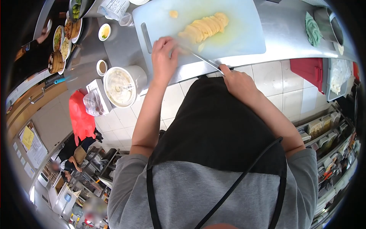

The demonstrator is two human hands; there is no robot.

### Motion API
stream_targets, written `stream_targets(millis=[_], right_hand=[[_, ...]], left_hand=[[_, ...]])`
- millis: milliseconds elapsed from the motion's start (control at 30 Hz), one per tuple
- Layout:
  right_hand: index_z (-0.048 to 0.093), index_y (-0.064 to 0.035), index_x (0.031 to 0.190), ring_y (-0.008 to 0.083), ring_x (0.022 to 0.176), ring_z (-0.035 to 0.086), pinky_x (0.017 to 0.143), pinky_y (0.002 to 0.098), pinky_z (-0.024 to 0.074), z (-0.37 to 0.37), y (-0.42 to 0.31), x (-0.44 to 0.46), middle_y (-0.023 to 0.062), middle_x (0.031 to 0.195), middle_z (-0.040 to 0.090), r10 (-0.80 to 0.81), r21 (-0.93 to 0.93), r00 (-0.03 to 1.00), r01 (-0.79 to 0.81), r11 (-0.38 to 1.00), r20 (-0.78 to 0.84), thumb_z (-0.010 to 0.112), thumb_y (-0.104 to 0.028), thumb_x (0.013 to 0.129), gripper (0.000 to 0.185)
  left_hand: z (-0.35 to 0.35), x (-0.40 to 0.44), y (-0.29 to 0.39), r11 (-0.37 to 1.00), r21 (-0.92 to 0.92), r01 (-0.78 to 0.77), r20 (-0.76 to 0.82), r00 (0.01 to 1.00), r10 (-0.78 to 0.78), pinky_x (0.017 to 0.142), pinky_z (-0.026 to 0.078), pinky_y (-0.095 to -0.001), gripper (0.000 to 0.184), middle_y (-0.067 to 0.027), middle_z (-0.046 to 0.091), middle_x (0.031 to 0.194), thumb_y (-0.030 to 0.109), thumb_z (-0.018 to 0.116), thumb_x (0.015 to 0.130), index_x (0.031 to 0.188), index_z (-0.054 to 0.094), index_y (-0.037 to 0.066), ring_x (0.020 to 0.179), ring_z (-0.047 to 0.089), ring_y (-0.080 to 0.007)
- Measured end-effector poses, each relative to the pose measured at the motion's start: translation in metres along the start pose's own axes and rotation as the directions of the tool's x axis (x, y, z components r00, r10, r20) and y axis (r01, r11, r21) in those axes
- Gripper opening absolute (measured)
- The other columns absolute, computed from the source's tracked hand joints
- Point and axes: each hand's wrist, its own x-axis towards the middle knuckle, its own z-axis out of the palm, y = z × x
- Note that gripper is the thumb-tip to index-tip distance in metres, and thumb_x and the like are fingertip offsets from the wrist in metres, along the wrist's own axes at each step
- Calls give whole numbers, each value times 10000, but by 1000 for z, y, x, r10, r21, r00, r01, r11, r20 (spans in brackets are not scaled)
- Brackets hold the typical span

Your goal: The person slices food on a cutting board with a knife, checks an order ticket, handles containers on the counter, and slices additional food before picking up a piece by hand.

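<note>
Head camera view, and from where I stand everything gathers round the pale cutting board [244,23] on the steel counter [282,42]. On the board, right of its middle, lies a slanting row of pale-yellow slices [206,28], overlapping and set in a wet yellow patch; they look to me like cooked chicken, though I can't be sure. A small loose piece [174,14] sits apart, toward the board's far side.

Just off the board's near edge, the right hand [239,84] is wrapped round the handle of a kitchen knife [206,61], its blade slanting in over that edge. The left hand [164,59] is above the board's near-left part, fingers bent by the blurred end of the blade; I can't tell whether they grip or touch anything.

I'd judge the cutting well along: the row is already in slices, and I see no uncut block, unless the left hand hides one. The slices haven't left the board. Beside its near-left corner stands a lidded white tub [122,87], with a brown sauce cup [102,68] just beyond
</note>
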Motion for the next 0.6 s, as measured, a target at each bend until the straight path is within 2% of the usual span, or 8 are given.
stream_targets(millis=[67, 133, 167, 233, 367, 433, 567, 600], right_hand=[[457, -25, 1061, 343, 558, 624, 493, 450, 502, 0, 0, 0, 157, 607, 605, -19, -6, 1000, 19, 1000, -24, 463, -84, 863, 207], [455, -23, 1067, 341, 560, 624, 489, 449, 501, -1, -1, 0, 161, 614, 608, -6, 0, 1000, 6, 1000, -3, 463, -84, 863, 212], [455, -23, 1067, 341, 560, 624, 489, 449, 501, -2, -1, 0, 161, 614, 608, -6, 0, 1000, 6, 1000, -3, 463, -84, 863, 212], [454, -22, 1069, 343, 562, 624, 491, 451, 500, -3, -2, 0, 161, 617, 609, -1, -2, 1000, 1, 1000, -7, 461, -83, 863, 215], [451, -20, 1073, 349, 558, 620, 491, 454, 498, 1, 0, -2, 166, 621, 609, 3, 15, 1000, -3, 1000, -10, 452, -80, 868, 214], [448, -30, 1076, 356, 575, 621, 502, 471, 495, -2, 1, -4, 177, 644, 613, 22, 30, 999, -23, 999, 33, 462, -89, 873, 212], [441, -54, 1098, 390, 617, 614, 551, 493, 486, -16, 4, -11, 193, 675, 614, 75, 102, 989, -88, 991, 125, 487, -123, 890, 224], [440, -64, 1110, 410, 640, 603, 574, 500, 474, -22, 8, -14, 206, 690, 611, 54, 217, 989, -83, 973, 135, 500, -143, 896, 236]], left_hand=[[-4, 18, 3, 993, 110, -51, 68, 997, 44, 780, 466, -333, 137, -41, 612, 995, 37, 700, 713, 847, 700, 68, 887, 548, -245], [-6, 32, 6, 960, 219, -172, 285, 953, 106, 816, 447, -350, 127, -28, 580, 1032, 75, 694, 722, 848, 698, 87, 955, 499, -249], [-5, 38, 8, 960, 219, -173, 285, 953, 106, 816, 447, -350, 127, -28, 580, 1032, 75, 694, 722, 848, 698, 87, 955, 499, -249], [-3, 47, 11, 915, 315, -253, 443, 891, 94, 802, 451, -354, 107, -25, 572, 1005, 94, 686, 733, 839, 689, 77, 970, 492, -247], [8, 51, 7, 896, 327, -300, 380, 910, 166, 799, 450, -346, 91, -33, 563, 986, 80, 691, 728, 817, 679, 65, 955, 498, -247], [9, 52, 4, 948, 265, -177, 309, 947, 91, 797, 449, -342, 108, -39, 564, 969, 63, 697, 718, 823, 673, 54, 931, 508, -253], [-4, 41, 10, 982, 155, -104, 156, 984, 80, 798, 448, -342, 132, -49, 581, 951, 49, 701, 709, 838, 674, 56, 918, 521, -260], [-12, 35, 15, 983, 167, -75, 164, 985, 47, 800, 448, -345, 158, -53, 592, 938, 46, 701, 702, 857, 675, 58, 923, 524, -262]])
